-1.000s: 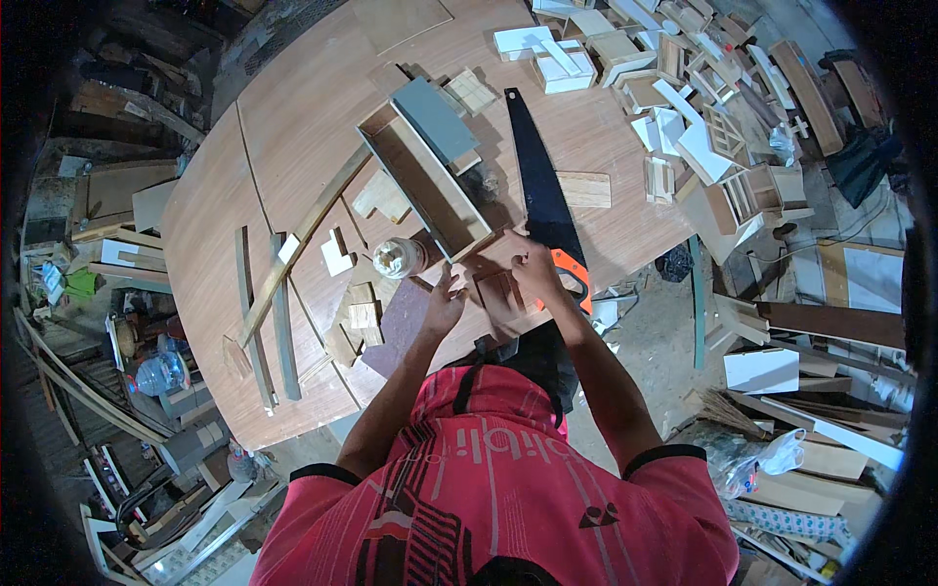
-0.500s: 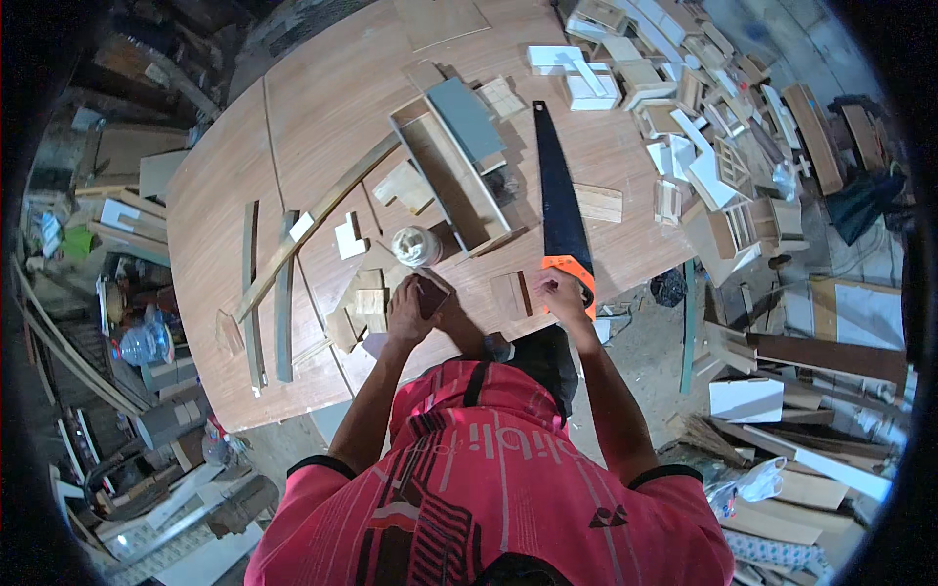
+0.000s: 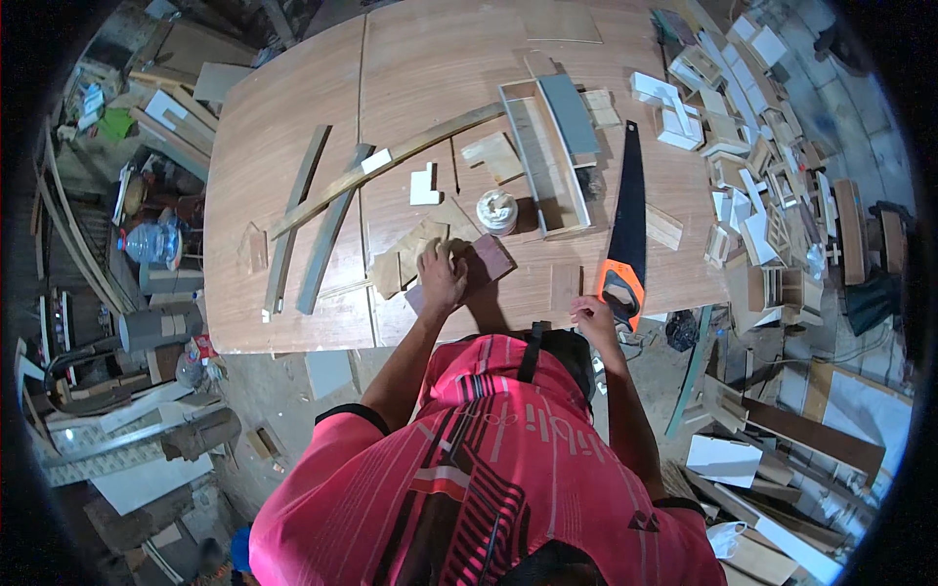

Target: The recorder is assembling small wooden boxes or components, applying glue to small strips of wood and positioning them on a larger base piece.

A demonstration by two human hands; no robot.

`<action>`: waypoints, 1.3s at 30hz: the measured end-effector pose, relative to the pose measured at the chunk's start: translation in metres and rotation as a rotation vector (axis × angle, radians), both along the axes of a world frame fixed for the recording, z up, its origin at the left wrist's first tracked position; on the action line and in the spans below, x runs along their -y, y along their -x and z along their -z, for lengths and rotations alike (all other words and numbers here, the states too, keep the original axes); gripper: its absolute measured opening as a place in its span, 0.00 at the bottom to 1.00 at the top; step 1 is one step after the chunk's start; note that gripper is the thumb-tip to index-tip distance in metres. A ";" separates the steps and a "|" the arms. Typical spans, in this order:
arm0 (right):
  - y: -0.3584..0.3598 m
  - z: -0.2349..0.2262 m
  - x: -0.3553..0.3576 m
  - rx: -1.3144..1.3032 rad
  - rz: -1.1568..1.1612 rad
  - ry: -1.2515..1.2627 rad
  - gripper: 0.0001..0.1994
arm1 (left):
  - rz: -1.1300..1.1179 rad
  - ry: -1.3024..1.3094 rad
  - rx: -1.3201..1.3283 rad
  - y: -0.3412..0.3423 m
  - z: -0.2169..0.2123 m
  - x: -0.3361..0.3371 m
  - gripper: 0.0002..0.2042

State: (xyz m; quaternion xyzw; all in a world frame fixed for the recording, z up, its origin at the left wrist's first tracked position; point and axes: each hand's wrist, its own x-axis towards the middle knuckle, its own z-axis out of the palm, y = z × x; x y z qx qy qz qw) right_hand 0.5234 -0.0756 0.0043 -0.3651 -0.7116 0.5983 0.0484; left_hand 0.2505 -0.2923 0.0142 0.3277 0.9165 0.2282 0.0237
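Reddish-brown board [image 3: 490, 260] right under the left hand [image 3: 442, 281], long axis slanting away from the person toward the right; left is clearly the nearer hand.

So on the big table [image 3: 469, 68], the saw [image 3: 630, 190] points away, with its orange handle [image 3: 618, 270] just beside the right hand [image 3: 594, 320]. The long open wooden box [image 3: 555, 161] sits beyond the board's far end (nothing inside that I can spot), a blue-grey panel [image 3: 569, 112] along its right side. Left fingers are bent over the board, right ones loosely curled near a small board [image 3: 564, 287]; can't tell if either pinches anything. Smallest: a jar [image 3: 498, 225] beside the box's near end, whitish stuff [image 3: 498, 206] at its mouth.
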 end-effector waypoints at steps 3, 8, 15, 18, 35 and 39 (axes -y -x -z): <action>0.010 -0.011 0.018 0.027 -0.023 0.052 0.12 | -0.161 0.007 -0.047 0.012 0.003 0.025 0.33; 0.022 -0.007 0.035 0.002 -0.132 -0.031 0.12 | -0.246 0.160 0.093 0.027 0.008 0.039 0.38; 0.057 -0.029 0.048 0.047 -0.235 0.036 0.13 | -0.267 0.190 0.035 0.054 0.015 0.060 0.37; 0.065 -0.029 0.047 0.014 -0.218 0.012 0.09 | -0.276 0.205 0.025 0.065 0.017 0.063 0.40; 0.092 -0.010 0.040 0.037 -0.273 0.017 0.09 | -0.274 -0.033 0.327 0.134 0.034 0.098 0.22; 0.109 -0.015 0.044 0.029 -0.350 0.070 0.09 | -0.534 -0.398 0.377 0.136 0.053 0.116 0.18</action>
